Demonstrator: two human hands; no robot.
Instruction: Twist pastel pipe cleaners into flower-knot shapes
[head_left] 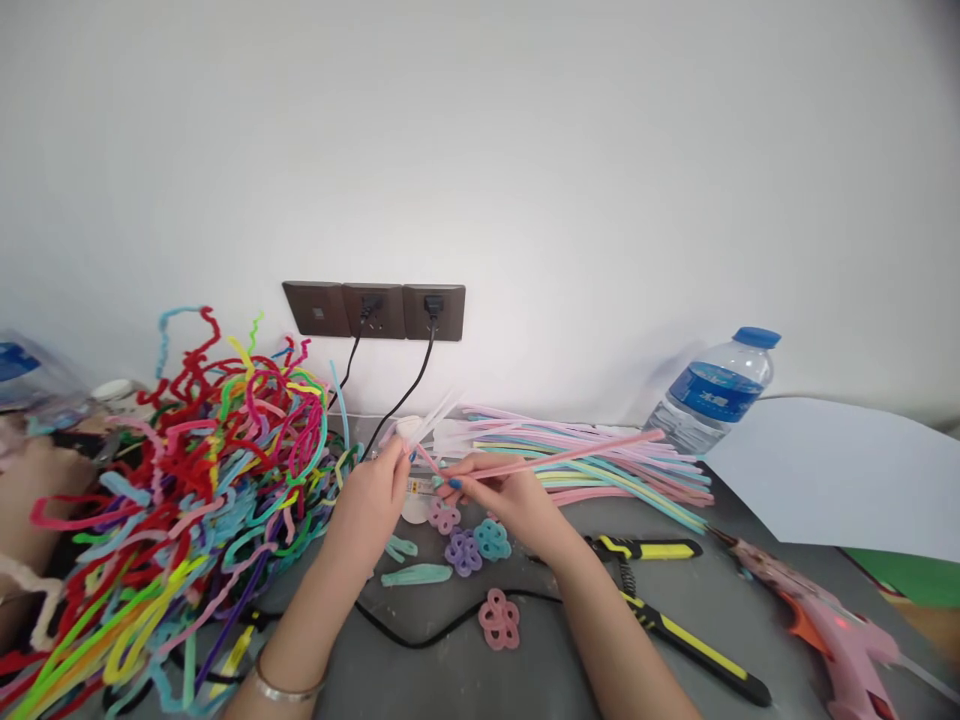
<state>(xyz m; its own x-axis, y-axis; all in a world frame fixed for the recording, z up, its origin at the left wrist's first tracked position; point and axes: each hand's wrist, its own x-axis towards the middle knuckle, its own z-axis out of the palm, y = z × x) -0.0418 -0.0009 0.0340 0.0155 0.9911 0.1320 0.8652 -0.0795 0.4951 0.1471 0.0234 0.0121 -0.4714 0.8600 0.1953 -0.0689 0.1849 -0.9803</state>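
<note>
The long, pink, fuzzy pipe cleaner [577, 453] was held over the grey tabletop [420, 690], its free end pointed rightward above one bundle of straight pastel pipe cleaners [637, 485]. It was pinched between the thumb and fingers of the right hand [510, 490]; by the left hand [379, 485], one small white piece [409, 428] was pinched, its exact form blurred. Four looped, fuzzy flowers were counted near the hands: one small pink flower [444, 516], one purple flower [463, 552], one teal flower [493, 538] and one larger pink flower [499, 620]. One pair of black-and-yellow-handled pliers [664, 549] and one pink plastic glue gun [836, 630] were set rightward. The left side was bounded by one tangled, multicoloured pipe-cleaner heap [225, 480], the far edge by the white wall [525, 200]. Room for movement was given between the forearms, where the tabletop was crossed by one black cable [412, 645]
</note>
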